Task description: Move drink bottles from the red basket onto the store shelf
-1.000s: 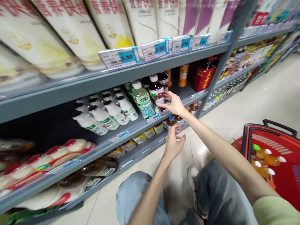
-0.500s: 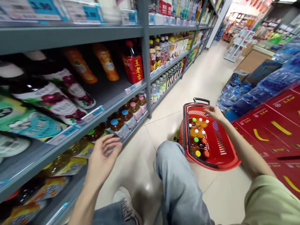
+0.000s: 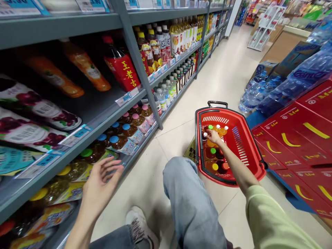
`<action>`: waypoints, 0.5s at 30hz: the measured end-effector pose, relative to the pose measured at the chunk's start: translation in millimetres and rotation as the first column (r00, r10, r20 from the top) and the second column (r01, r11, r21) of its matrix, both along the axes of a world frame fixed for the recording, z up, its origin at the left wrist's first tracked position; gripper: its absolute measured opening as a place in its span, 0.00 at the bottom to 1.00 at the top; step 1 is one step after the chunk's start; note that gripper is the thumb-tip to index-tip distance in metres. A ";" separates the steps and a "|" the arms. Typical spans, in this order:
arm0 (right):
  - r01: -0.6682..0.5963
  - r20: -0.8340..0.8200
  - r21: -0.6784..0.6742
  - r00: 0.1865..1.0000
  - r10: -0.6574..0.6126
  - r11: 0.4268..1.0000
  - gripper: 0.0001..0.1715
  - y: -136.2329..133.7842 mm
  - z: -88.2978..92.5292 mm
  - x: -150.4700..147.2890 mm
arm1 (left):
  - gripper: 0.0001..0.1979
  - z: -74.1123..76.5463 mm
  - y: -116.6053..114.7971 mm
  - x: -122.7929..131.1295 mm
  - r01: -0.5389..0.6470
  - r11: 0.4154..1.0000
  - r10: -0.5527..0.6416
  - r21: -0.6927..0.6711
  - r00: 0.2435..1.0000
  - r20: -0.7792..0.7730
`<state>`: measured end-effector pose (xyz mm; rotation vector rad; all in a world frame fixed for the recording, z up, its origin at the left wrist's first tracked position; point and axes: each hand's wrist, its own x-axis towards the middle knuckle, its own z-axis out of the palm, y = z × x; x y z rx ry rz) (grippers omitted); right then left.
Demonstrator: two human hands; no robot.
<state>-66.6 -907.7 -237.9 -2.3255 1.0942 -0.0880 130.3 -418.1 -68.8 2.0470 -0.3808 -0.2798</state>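
A red basket [image 3: 242, 138] with a black handle stands on the floor, and several bottles with green, white, yellow and orange caps are in its left part. My right hand [image 3: 213, 137] reaches into it, fingers closed at a white-capped bottle [image 3: 205, 136]; the grip itself is small in view. My left hand [image 3: 105, 178] is held beside the lower shelf, fingers apart and nothing in it. Near it lie blue-capped bottles [image 3: 118, 141] and a green-capped bottle [image 3: 86, 153].
Grey shelving [image 3: 135, 52] with drinks runs along the left. Red cartons [image 3: 293, 138] and packs of water bottles [image 3: 293, 86] are stacked at the right. A white rack [image 3: 266, 27] stands further down the aisle. My bent knee [image 3: 181, 176] is beside the basket.
My right hand has moved down and left, from above the basket to the bottles inside, and its fingers have closed. The view has shifted; my left hand remains open near the shelf.
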 end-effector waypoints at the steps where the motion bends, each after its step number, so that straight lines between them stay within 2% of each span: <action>1: 0.004 -0.016 -0.012 1.000 -0.004 1.000 0.21 2.7 -7.0 6.2 | 0.23 0.6 1.0 -1.1 0.006 1.000 -0.006 0.001 1.000 0.016; 5: 0.066 -0.064 -0.071 0.995 -0.070 0.995 0.16 18.0 -31.2 17.9 | 0.22 1.3 9.1 -5.9 0.015 1.000 -0.017 0.027 0.997 0.078; 8: 0.096 -0.054 -0.100 0.993 -0.102 0.990 0.14 26.4 -35.5 15.8 | 0.22 0.1 18.1 -6.6 0.016 0.999 -0.020 0.036 0.993 0.116; 11: 0.084 -0.007 -0.112 0.996 -0.086 0.990 0.11 28.0 -21.0 8.2 | 0.23 -1.1 26.4 -4.3 0.014 0.999 -0.021 0.051 0.991 0.134; 13: 0.069 0.045 -0.126 0.997 -0.064 0.990 0.11 27.6 -1.8 0.9 | 0.23 -0.8 28.7 -3.2 -0.005 0.999 -0.002 0.053 0.989 0.145; 15: 0.061 0.119 -0.155 0.992 -0.043 0.986 0.16 28.5 23.7 -7.0 | 0.24 0.9 27.4 -4.3 -0.017 0.999 0.011 0.033 0.986 0.169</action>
